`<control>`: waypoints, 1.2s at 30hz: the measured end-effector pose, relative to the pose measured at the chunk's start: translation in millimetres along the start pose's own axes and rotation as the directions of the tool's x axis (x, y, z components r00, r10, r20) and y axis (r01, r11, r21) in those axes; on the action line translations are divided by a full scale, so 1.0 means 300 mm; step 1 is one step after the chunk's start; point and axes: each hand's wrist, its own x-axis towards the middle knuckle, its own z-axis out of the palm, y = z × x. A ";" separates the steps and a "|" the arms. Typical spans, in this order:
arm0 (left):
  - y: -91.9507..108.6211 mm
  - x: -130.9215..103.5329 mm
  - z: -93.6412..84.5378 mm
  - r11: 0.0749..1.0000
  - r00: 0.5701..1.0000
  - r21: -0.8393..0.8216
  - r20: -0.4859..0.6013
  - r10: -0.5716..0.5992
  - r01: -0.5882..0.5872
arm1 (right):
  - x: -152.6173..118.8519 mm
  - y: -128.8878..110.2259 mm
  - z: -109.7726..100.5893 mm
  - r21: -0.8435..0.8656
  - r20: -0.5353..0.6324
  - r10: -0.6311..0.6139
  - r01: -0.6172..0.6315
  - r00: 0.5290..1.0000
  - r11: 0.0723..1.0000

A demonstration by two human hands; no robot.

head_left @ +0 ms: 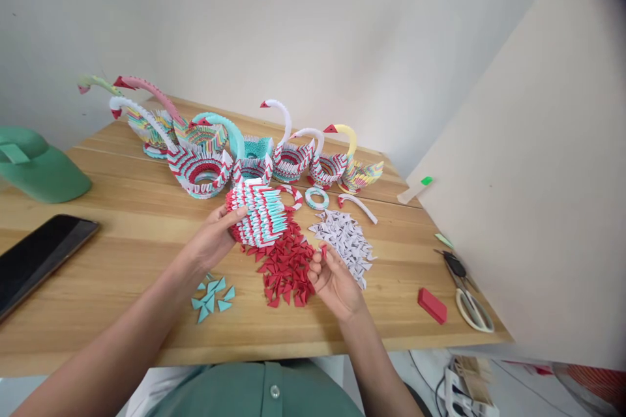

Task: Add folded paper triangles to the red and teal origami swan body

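Observation:
My left hand (221, 232) grips a round folded-paper body (257, 214) banded in red, white and turquoise, its pointed tips facing right. My right hand (337, 279) pinches a small red paper triangle (323, 251) between thumb and fingers, apart from the body. Beneath and between the hands lies a heap of red paper triangles (288, 267). A heap of white paper triangles (348, 242) spreads just beyond my right hand. Several turquoise triangles (211, 297) are scattered near my left forearm.
Several finished paper swans (200, 172) line the back. Before them lie a red-and-white ring (297, 197), a turquoise-and-white ring (317, 198) and a loose white swan neck (359, 206). A phone (46, 257) and green container (46, 169) sit left; a red box (432, 305) and scissors (473, 309) right.

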 end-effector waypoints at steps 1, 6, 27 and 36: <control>0.000 0.001 -0.001 1.000 1.000 0.002 0.002 0.004 -0.004 | 0.002 0.000 -0.003 0.010 -0.004 0.002 -0.002 1.000 1.000; -0.002 0.004 -0.004 1.000 1.000 0.010 0.001 0.004 -0.004 | 0.007 0.000 -0.011 0.064 -0.019 0.016 -0.014 1.000 0.998; -0.017 -0.016 0.004 0.995 0.992 0.101 0.121 -0.028 0.015 | 0.103 -0.053 0.113 -0.313 0.029 -0.149 0.151 0.988 0.938; -0.007 -0.012 0.011 0.999 0.988 -0.038 0.153 -0.014 0.020 | 0.179 -0.051 0.125 -0.447 0.118 -0.256 0.281 0.959 0.849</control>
